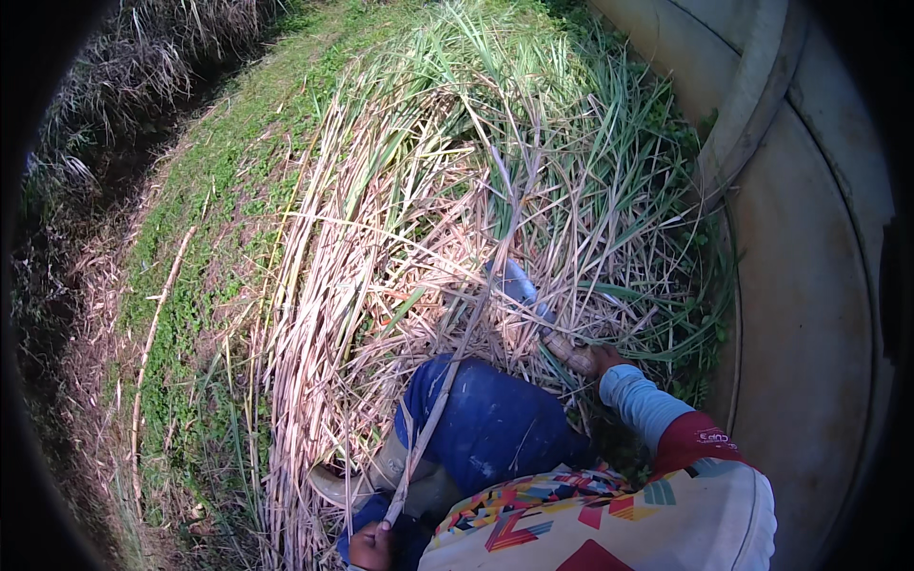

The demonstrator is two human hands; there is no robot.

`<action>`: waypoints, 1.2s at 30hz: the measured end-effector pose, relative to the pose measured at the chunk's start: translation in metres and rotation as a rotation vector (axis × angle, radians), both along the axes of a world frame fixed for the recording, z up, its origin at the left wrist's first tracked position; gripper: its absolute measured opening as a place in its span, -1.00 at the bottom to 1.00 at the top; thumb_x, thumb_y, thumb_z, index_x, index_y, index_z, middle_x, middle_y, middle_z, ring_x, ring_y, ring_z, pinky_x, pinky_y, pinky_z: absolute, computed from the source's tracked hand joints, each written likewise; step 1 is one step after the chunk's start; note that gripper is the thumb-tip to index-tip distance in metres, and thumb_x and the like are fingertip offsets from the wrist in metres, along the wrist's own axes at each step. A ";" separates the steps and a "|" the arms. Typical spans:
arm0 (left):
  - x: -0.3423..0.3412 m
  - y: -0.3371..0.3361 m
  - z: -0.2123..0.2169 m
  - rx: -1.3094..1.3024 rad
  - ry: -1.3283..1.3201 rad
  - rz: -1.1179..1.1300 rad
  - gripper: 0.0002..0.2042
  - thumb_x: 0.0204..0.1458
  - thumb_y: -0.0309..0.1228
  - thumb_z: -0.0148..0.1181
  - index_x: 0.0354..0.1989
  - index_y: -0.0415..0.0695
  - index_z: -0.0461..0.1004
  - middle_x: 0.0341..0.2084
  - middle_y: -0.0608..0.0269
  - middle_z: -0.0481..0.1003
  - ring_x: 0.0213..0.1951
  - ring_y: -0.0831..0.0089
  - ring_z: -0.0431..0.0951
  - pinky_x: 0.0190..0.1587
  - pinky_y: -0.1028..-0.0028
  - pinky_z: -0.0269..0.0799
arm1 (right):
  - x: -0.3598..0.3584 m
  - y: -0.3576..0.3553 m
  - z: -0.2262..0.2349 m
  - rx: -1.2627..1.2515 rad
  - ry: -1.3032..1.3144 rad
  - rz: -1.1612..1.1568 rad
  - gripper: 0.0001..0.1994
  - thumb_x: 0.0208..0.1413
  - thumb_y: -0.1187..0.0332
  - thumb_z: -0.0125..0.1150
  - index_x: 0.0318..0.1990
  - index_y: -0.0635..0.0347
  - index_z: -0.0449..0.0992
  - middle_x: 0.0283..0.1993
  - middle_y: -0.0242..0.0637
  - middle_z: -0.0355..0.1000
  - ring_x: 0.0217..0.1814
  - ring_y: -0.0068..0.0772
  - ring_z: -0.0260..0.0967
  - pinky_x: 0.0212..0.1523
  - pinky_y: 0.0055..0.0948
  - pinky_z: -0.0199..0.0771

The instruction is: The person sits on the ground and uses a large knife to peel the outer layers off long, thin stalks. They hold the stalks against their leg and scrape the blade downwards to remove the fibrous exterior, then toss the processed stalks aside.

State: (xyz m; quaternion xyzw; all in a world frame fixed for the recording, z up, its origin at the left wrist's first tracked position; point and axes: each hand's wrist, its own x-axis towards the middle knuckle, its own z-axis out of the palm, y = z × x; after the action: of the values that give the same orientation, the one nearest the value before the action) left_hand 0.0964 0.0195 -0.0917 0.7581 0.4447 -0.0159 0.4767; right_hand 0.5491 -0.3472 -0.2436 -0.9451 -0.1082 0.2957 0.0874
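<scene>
My left hand (371,546), low in the view, is closed around the lower end of a long dry stalk (430,423). The stalk runs up past my bent knee in blue trousers (495,414) and over the pile of cut stalks (319,314). At the right, my right hand (607,362) grips the thick tan handle of a machete (520,285). Its broad grey blade points up and left, close beside the upper part of the held stalk. Loose stalks and leaves partly cover the blade's edges, so I cannot tell whether it touches the stalk.
Green and dry leaves (590,181) spread beyond the blade. A smooth tan wall-like surface (809,257) with a curved band stands along the right. Leftward lies a grassy strip (205,200) with a single long stalk (157,319), then a dark ditch. My boot (333,485) rests among the stalks.
</scene>
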 end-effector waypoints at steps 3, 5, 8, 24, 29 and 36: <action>0.013 -0.005 0.009 0.241 0.103 -0.108 -0.65 0.28 -0.18 0.09 -0.33 -0.24 0.61 -0.55 0.09 0.59 -0.50 0.28 0.55 -0.38 0.30 0.46 | 0.029 0.015 -0.006 -0.085 0.087 0.151 -0.46 0.02 0.27 0.21 0.21 0.10 0.42 0.43 -0.07 0.15 0.32 0.16 0.29 0.36 -0.12 0.31; 0.021 -0.014 0.011 0.288 0.147 -0.103 -0.66 0.28 -0.20 0.07 -0.26 -0.24 0.62 -0.50 -0.04 0.61 -0.43 0.11 0.62 -0.31 0.18 0.50 | 0.029 0.056 0.070 -0.054 0.093 0.140 -0.54 0.04 0.23 0.18 0.13 0.15 0.49 0.40 -0.05 0.20 0.27 0.16 0.33 0.33 -0.10 0.33; 0.053 -0.035 0.034 0.456 0.272 -0.199 -0.67 0.25 -0.19 0.06 -0.20 -0.20 0.63 -0.39 -0.18 0.60 -0.33 -0.08 0.63 -0.24 0.08 0.51 | 0.033 0.058 0.057 0.015 0.017 0.112 -0.61 0.07 0.23 0.16 0.04 0.18 0.54 0.31 -0.02 0.29 0.18 0.16 0.40 0.28 -0.07 0.37; 0.116 -0.038 0.000 0.788 0.138 -0.243 -0.66 0.18 -0.12 0.20 -0.49 -0.14 0.55 -0.60 0.02 0.54 -0.56 0.03 0.56 -0.50 0.13 0.39 | 0.034 0.091 -0.056 -0.103 -0.040 -0.032 -0.41 0.04 0.24 0.22 0.25 0.16 0.30 0.16 0.02 0.45 0.23 0.05 0.42 0.27 -0.04 0.35; 0.168 -0.036 0.012 0.693 0.047 -0.315 -0.71 0.14 -0.15 0.23 -0.49 -0.09 0.55 -0.64 -0.02 0.51 -0.56 -0.07 0.54 -0.51 0.08 0.38 | 0.025 0.092 0.050 0.167 0.119 -0.131 -0.23 -0.13 0.16 0.41 0.28 0.24 0.28 0.17 0.09 0.43 0.25 0.15 0.38 0.28 -0.11 0.38; 0.231 -0.053 0.014 0.672 0.005 -0.548 -0.75 0.12 -0.22 0.23 -0.10 -0.06 0.58 -0.54 0.02 0.57 -0.49 0.03 0.60 -0.45 0.13 0.47 | 0.003 0.045 0.017 0.774 0.244 -0.413 -0.51 -0.13 0.39 0.36 0.04 0.30 0.46 -0.20 -0.12 0.53 -0.28 -0.27 0.53 -0.18 -0.30 0.54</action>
State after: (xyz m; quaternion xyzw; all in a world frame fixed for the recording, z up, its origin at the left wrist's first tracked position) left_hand 0.3274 -0.0335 -0.0774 0.9612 0.2084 0.0019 0.1805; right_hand 0.5516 -0.3027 -0.2265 -0.8028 -0.0087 0.3192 0.5036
